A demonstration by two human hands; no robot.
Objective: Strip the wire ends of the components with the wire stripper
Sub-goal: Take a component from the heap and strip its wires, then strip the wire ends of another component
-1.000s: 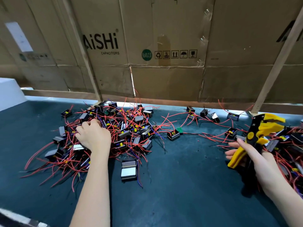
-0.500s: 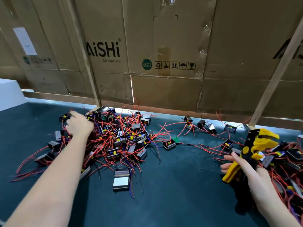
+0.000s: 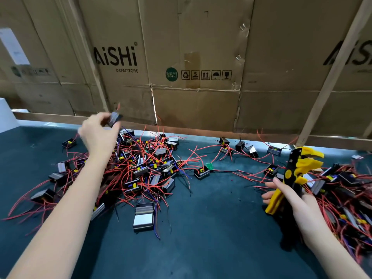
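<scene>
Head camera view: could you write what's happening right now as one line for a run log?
left hand: holds one component above pile | right hand: grips wire stripper | stripping: not started | surface: dark mat

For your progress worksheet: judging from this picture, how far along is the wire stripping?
Done: cannot tell; a second pile lies at the right. In hand: the left hand holds one component lifted above the big pile; the right hand grips the wire stripper, not on a wire. Left: that big pile.
</scene>
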